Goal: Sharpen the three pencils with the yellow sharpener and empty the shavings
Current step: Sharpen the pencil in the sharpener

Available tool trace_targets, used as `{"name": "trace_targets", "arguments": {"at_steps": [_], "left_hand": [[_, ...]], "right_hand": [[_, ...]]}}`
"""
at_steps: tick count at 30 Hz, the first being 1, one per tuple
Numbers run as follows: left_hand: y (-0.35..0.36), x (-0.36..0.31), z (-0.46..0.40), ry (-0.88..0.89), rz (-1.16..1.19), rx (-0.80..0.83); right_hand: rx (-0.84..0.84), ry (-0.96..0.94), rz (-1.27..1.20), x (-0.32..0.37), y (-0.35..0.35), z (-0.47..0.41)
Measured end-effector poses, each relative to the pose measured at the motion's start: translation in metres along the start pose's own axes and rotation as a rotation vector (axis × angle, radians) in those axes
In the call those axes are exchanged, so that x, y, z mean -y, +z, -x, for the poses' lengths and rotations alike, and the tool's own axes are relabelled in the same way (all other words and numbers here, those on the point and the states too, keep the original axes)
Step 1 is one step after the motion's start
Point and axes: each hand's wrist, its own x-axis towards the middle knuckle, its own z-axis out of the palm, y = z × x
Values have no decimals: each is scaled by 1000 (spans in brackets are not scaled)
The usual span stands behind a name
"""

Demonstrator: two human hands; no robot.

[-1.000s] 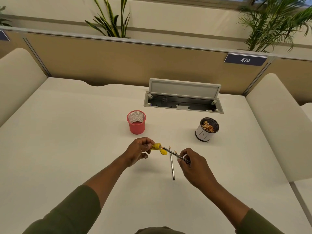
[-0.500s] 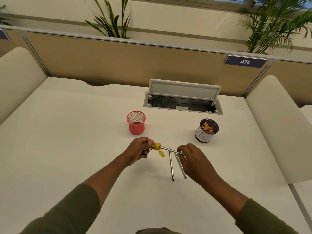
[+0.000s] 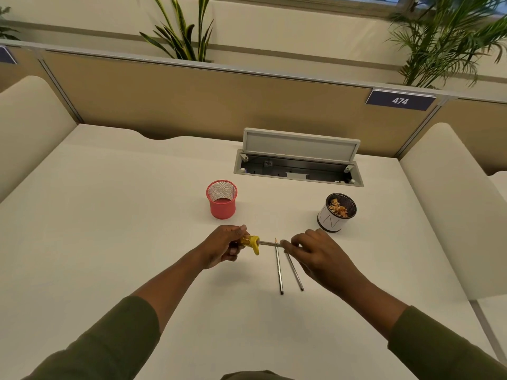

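Observation:
My left hand (image 3: 222, 246) grips the yellow sharpener (image 3: 250, 241) just above the white desk. A grey pencil (image 3: 268, 243) runs level from the sharpener to my right hand (image 3: 321, 253), which pinches its far end. Its tip is hidden inside the sharpener. Two more grey pencils lie side by side on the desk below: one (image 3: 279, 270) with its sharpened point facing away from me, the other (image 3: 295, 273) partly under my right hand.
A red mesh cup (image 3: 221, 199) stands behind my left hand. A white and black cup (image 3: 336, 212) holding shavings sits behind my right hand. An open cable hatch (image 3: 299, 160) lies further back. Partitions and padded dividers border the desk (image 3: 109, 229).
The pencil has swung from a downward slant to level. My right hand has moved up and turned on the pencil, uncovering the second pencil lying on the desk.

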Motion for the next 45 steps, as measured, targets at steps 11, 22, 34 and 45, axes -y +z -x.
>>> {"name": "trace_targets", "arguments": {"at_steps": [11,22,34,45], "left_hand": [[5,-3,2,55,-419,192],[5,-9,3,178,-524,76],[14,-9,0,217,-798,50],[22,-2,-2,287,-690,-101]], "right_hand": [[-8,167,-173,-5,-2,-10],[8,132,-150,-8,-4,-9],[34,-182,88,-9,3,0],[218,1410,-1276,22,7,-24]]}}
